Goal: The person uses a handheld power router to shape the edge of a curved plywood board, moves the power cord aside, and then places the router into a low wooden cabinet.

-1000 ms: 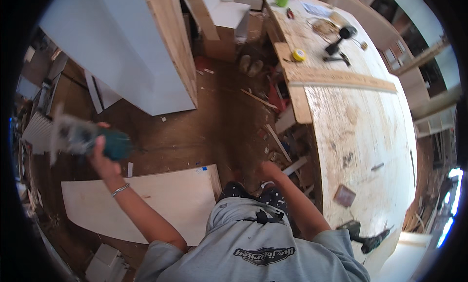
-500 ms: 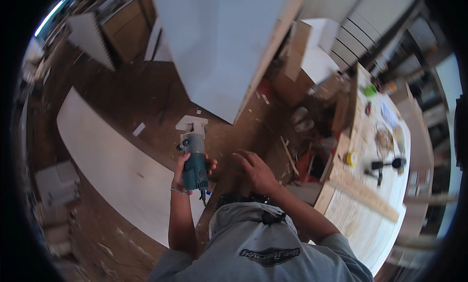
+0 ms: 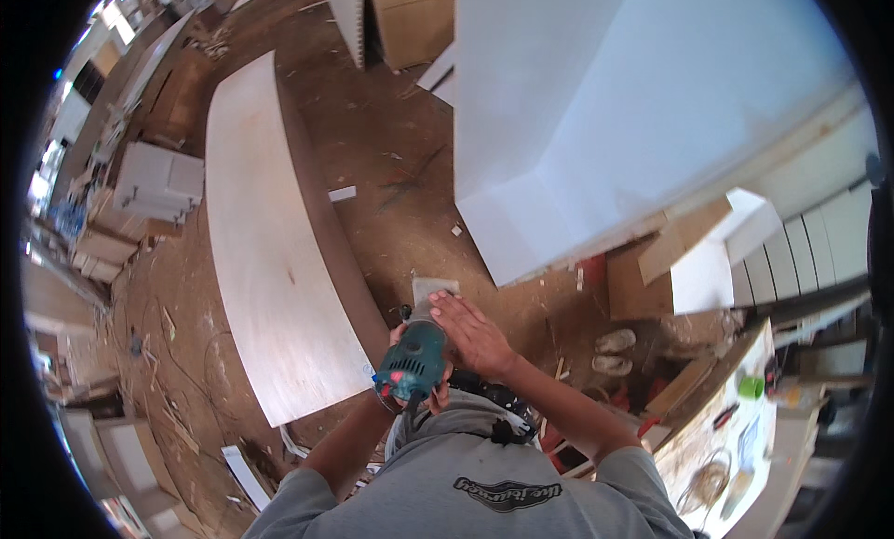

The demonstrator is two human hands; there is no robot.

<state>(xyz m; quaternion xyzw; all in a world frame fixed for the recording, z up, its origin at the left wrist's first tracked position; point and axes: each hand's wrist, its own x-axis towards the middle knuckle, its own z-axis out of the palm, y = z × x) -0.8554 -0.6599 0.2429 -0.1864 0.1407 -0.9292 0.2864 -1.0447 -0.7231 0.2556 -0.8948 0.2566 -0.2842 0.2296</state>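
The person's left hand (image 3: 439, 394) is clamped around a teal-green, rounded power tool (image 3: 415, 354) with dark vents, its fingers curled along the right side of the body and its thumb showing at the left. The tool is held in front of the person's waist, its pale, flat base plate (image 3: 430, 284) pointing away and a dark cord (image 3: 413, 406) leaving its near end. The right hand (image 3: 473, 338) lies over the tool's front part, just behind the plate; its fingers are stretched out nearly straight, close side by side, not gripping. How firmly they touch cannot be told, and its thumb is hidden.

Just left of the tool stands a long, pale wooden panel (image 3: 275, 250) with a curved side, on the brown, scrap-littered floor (image 3: 410, 230). A large white cabinet piece (image 3: 559, 157) rises beyond the hands. At lower right, a worn, pale table (image 3: 672, 464) carries a bright green cup (image 3: 751, 387).
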